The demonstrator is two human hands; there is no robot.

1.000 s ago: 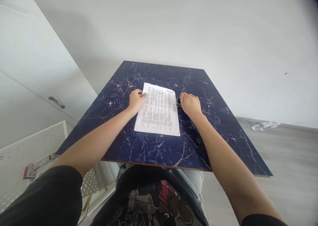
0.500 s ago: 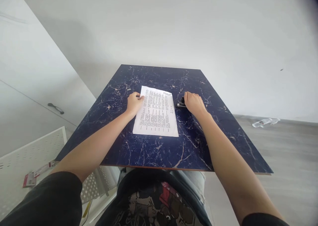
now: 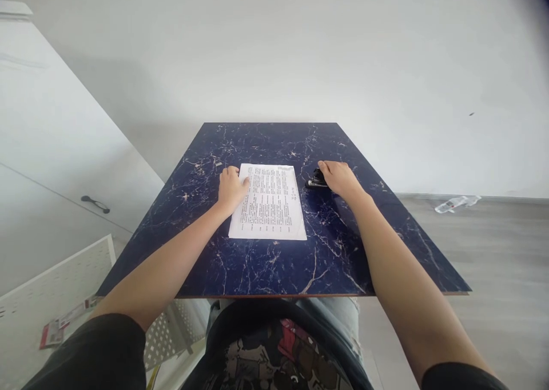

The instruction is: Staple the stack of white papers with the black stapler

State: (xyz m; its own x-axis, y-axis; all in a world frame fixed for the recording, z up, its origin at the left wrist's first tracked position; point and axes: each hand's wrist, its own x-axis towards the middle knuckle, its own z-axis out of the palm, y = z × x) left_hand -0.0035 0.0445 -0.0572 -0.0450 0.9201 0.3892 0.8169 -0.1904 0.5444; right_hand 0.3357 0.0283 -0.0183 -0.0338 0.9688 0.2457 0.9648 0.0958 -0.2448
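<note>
Printed white paper [image 3: 269,207] lies flat on the dark blue marbled tabletop [image 3: 266,264], its text running sideways. My left hand [image 3: 233,188] is at the paper's left edge, the thumb on top of the sheet and the other fingers curled by the edge. Whether more sheets lie beneath cannot be made out. To the right of the paper, a black stapler [image 3: 315,183] is held low over or on the table by my right hand [image 3: 339,178]. My fingers wrap over its rear part and hide it; its front end points left, apart from the paper.
White wall [image 3: 274,52] borders the table's far side. At left stand a white cabinet with a dark handle [image 3: 95,203] and a white perforated basket [image 3: 86,270] below table height. A clear plastic item [image 3: 457,204] lies on the floor at right.
The paper's far edge, slightly raised before, has come down flat. My right hand and the stapler have shifted slightly right. The head view has tilted a little.
</note>
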